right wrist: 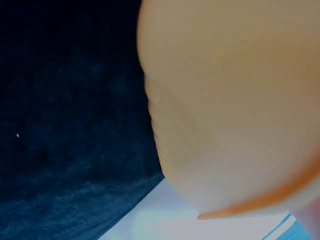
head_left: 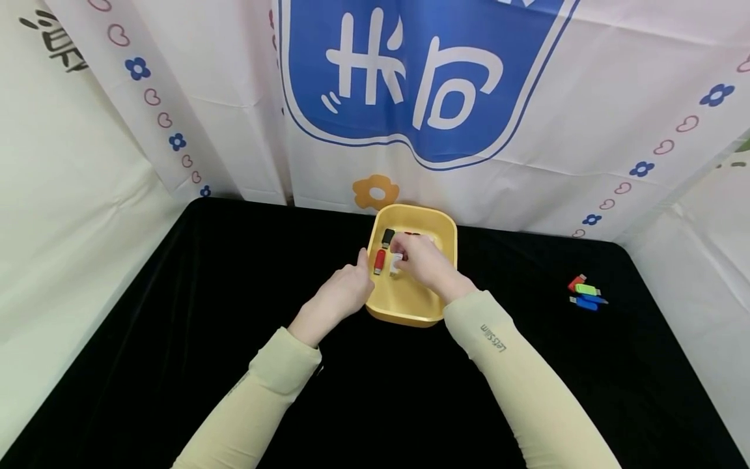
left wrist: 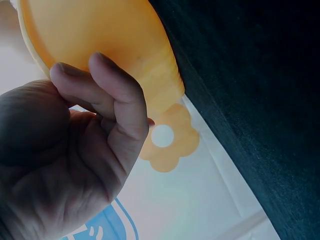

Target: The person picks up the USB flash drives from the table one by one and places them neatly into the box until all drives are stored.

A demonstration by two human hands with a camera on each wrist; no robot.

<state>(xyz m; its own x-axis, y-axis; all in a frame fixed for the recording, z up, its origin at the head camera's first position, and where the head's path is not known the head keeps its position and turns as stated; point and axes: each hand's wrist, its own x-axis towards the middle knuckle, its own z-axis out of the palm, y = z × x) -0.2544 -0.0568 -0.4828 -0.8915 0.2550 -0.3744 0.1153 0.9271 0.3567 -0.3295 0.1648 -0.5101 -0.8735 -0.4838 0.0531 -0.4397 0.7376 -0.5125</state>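
Observation:
My right hand [head_left: 424, 260] reaches into the yellow tray [head_left: 410, 319] and pinches a white USB stick [head_left: 396, 264] between thumb and fingers, its metal plug angled down at the tray floor. Beside it inside the tray lie a red USB stick [head_left: 379, 262] and a black one [head_left: 388, 238]. Further red and dark pieces [head_left: 412, 233] are partly covered by this hand. At the tray's left rim, my left hand [head_left: 346, 291] grips the side, index finger pointing away from me. The left wrist view shows its other fingers [left wrist: 120, 85] curled against the outer wall.
On the right of the black-covered table [head_left: 234, 273] lies a small pile of USB sticks: red [head_left: 577, 283], green [head_left: 588, 290] and blue [head_left: 584, 303]. A white printed curtain [head_left: 234, 150] hangs right behind the tray. The tray wall fills much of the right wrist view.

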